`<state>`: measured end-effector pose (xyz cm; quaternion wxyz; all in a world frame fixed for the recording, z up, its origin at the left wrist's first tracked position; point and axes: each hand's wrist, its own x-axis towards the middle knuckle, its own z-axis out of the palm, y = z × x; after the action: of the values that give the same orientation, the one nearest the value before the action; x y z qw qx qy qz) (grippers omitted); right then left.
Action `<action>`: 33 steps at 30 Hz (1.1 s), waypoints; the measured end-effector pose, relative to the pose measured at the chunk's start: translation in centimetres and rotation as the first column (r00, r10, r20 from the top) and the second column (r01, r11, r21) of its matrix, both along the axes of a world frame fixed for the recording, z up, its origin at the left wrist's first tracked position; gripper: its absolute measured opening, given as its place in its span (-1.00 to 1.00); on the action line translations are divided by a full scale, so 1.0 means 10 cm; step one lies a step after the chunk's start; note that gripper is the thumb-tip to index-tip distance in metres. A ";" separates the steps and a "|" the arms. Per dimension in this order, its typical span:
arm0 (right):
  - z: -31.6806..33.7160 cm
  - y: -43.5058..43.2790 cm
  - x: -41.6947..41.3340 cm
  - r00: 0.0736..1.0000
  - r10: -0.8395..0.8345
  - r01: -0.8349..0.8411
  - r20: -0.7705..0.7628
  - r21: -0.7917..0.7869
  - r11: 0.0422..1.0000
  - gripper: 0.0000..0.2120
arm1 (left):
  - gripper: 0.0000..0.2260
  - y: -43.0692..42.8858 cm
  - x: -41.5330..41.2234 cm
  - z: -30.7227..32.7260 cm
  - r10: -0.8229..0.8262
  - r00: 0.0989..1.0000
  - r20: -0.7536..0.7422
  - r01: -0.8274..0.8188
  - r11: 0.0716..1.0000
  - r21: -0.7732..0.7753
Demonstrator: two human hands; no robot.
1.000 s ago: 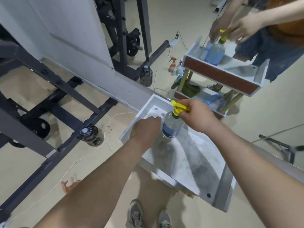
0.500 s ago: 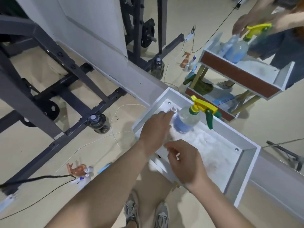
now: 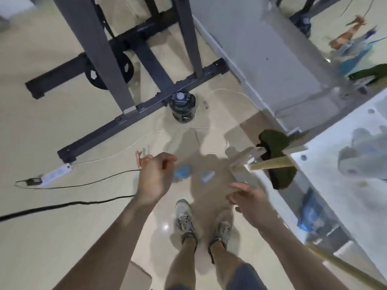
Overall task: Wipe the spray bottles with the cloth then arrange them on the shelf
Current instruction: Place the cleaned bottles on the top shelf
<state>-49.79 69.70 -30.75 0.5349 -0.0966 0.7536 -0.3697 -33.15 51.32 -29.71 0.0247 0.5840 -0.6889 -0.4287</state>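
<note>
A: Since half a second ago, both grips have left the shelf (image 3: 322, 164) and the view has swung down to the floor (image 3: 62, 227).

B: Left to right?

A: The left grip (image 3: 156, 176) is loosely curled with nothing in it that I can see. A spray bottle (image 3: 181, 174) with a blue label lies on the floor just beyond it. The right grip (image 3: 249, 201) has its fingers spread and is empty. A dark green cloth (image 3: 274, 143) is draped at the shelf's corner. A blurred bottle (image 3: 360, 158) stands on the shelf.

B: Step?

A: Fetching the next bottle, I judge. The next move calls for a stoop, a hold on the floor bottle, then the cloth.

B: Room?

A: Pale glossy floor. At the left, a power strip (image 3: 56, 174) and its cables. A dark steel rack (image 3: 100, 59) with a water jug (image 3: 182, 107) at its foot.
</note>
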 end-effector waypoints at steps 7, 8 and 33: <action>-1.66 -0.92 0.40 0.905 0.419 -0.410 -0.068 0.118 0.904 -0.82 | -0.66 -0.23 0.76 -1.48 0.073 0.964 0.257 -0.111 0.984 0.138; -1.88 -1.09 0.46 0.869 0.489 -0.476 -0.082 0.134 0.869 -0.80 | -0.65 -0.32 0.80 -1.68 0.078 0.963 0.257 -0.113 0.986 0.122; -4.54 -2.53 1.98 0.249 0.817 -0.841 -0.520 0.302 0.449 -0.81 | -0.77 -1.17 1.96 -3.63 -0.013 0.959 0.285 0.027 0.999 -0.046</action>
<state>-29.99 44.44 -76.18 0.3760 -0.5990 0.7070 0.0049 -13.58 39.67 -66.06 -0.0644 0.6317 -0.7016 -0.3234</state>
